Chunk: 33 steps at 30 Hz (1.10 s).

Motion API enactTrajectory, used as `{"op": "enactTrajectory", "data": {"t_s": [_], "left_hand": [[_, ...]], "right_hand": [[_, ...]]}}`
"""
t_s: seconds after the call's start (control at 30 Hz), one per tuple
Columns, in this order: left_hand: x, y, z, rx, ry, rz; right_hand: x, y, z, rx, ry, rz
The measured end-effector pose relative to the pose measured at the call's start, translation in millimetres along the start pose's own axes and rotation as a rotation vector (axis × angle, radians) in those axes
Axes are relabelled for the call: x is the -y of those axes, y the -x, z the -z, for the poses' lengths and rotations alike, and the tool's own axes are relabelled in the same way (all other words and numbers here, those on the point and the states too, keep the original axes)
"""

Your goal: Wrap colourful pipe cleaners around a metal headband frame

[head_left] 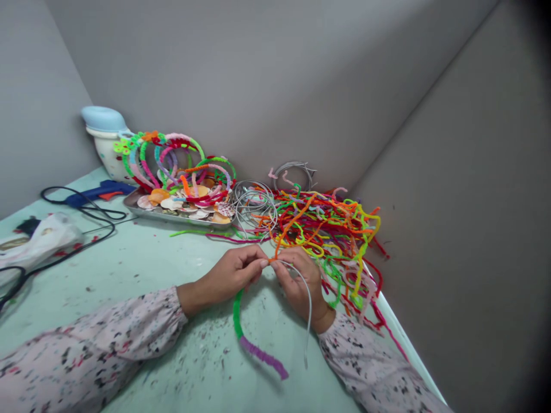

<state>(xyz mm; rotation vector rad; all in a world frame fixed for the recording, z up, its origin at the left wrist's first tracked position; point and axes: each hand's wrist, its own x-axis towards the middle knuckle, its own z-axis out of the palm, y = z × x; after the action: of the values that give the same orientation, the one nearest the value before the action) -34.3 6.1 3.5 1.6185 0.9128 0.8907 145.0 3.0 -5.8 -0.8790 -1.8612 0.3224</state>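
My left hand (235,272) pinches a curved wire hoop near the middle of the view. Below that hand hangs the hoop's wrapped part, green (237,314) and then purple (263,357) fuzzy pipe cleaner. Close beside it, my right hand (301,282) is closed on an orange pipe cleaner (289,223) where it meets the wire. The orange strand's free length rises above my fingers. Bare grey wire (309,304) curves down over my right hand and ends above the table.
A metal tray (181,218) holds shells and wrapped colourful hoops. Loose pipe cleaners (327,223) are heaped at the right, beside coiled wire (255,207). A lidded container (107,146), a blue tool (97,193), a black cable (92,235) and a plastic bag (47,238) lie left on the table (172,350).
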Motion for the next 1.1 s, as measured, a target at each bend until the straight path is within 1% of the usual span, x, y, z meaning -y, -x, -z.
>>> {"op": "enactTrajectory", "data": {"t_s": [0.2, 0.4, 0.67, 0.9, 1.1], "left_hand": [[0.5, 0.6, 0.1, 0.025, 0.034, 0.035], [2.1, -1.4, 1.8, 0.098, 0.140, 0.087], [5.4, -3.1, 1.9, 0.081, 0.223, 0.116], [6.3, -3.2, 2.5, 0.081, 0.217, 0.132], [3.8, -4.2, 3.0, 0.127, 0.250, 0.170]], "right_hand": [[0.4, 0.7, 0.4, -0.007, -0.010, 0.010], [-0.4, 1.7, 0.2, -0.003, 0.006, 0.021], [-0.8, -0.3, -1.8, -0.020, 0.055, 0.024], [-0.4, -0.2, -1.6, -0.020, 0.060, 0.013], [-1.9, 1.1, -1.9, 0.000, 0.010, 0.000]]}}
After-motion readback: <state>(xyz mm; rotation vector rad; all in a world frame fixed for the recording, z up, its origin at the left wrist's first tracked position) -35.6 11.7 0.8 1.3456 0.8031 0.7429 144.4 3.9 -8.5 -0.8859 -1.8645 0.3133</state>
